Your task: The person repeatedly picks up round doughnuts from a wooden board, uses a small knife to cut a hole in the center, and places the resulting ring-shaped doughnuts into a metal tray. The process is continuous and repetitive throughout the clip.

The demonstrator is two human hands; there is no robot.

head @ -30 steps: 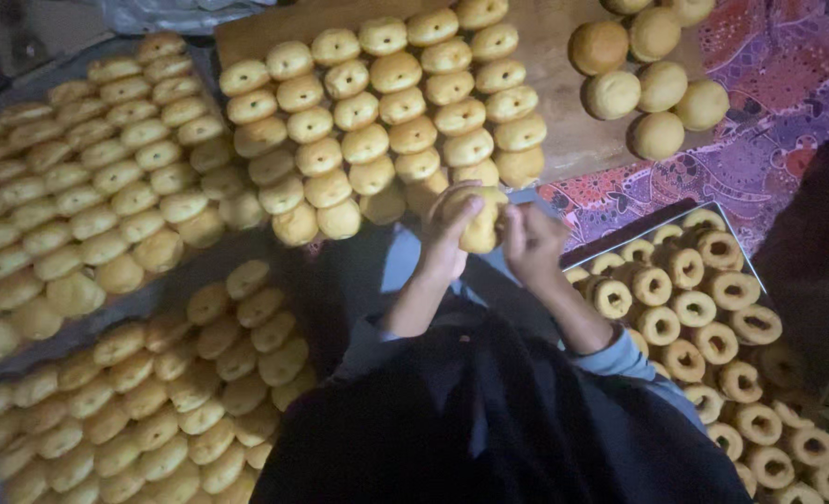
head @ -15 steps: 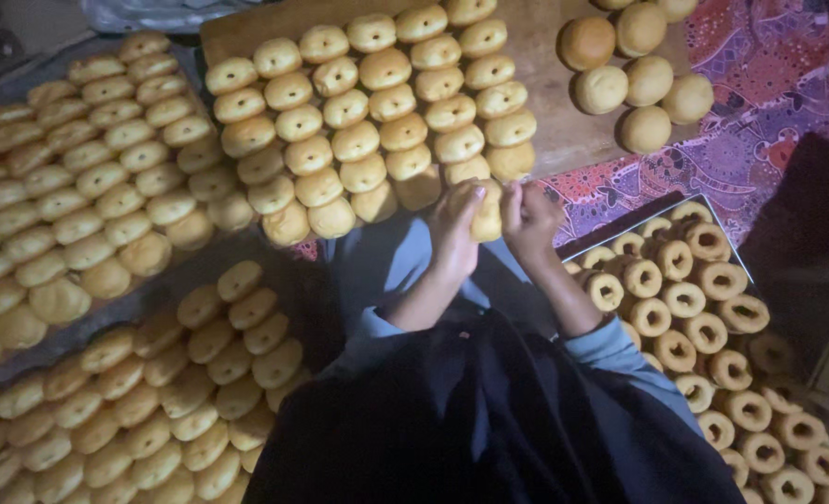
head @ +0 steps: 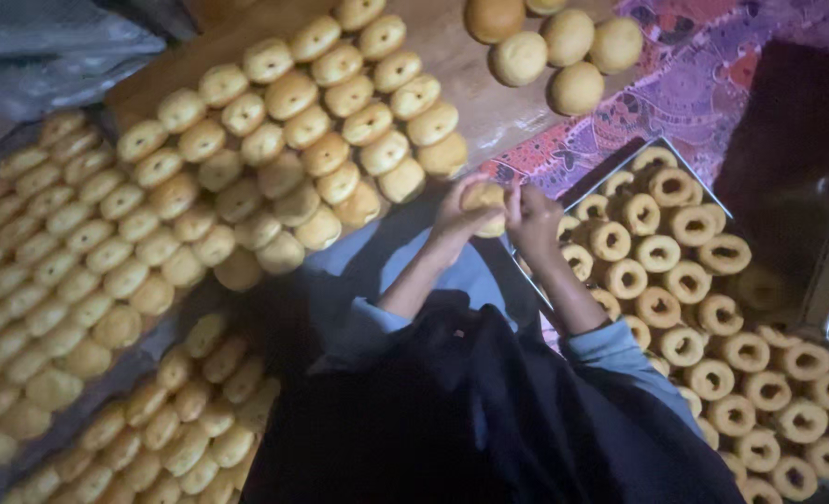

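Seen from above, in dim light. At the far left, rows of round, golden dough buns [head: 69,252] lie packed side by side, filling the left edge from top to bottom. Below them, nearer the person, a second batch of similar buns [head: 181,420] lies in slanted rows. Further right and higher up, a wooden board [head: 489,103] carries a tidy block of round buns [head: 312,140] set in rows, their edges touching.

In the middle, the person's two forearms rise out of blue sleeves [head: 611,350] and a dark garment. The left hand [head: 456,219] and the right hand [head: 531,219] meet around a single round bun [head: 484,198], held up just in front of the board's near edge. The fingers of both hands are clenched around it, the left from its left side, the right from its right.

At the top, right of the block, five loose round buns [head: 550,47] sit on the board. Under the board's right end lies a purple patterned cloth [head: 704,84]. At the right, a metal tray [head: 683,154] holds rows of ring-shaped doughnuts [head: 704,308], each with a hole in its middle, just beside the right hand.
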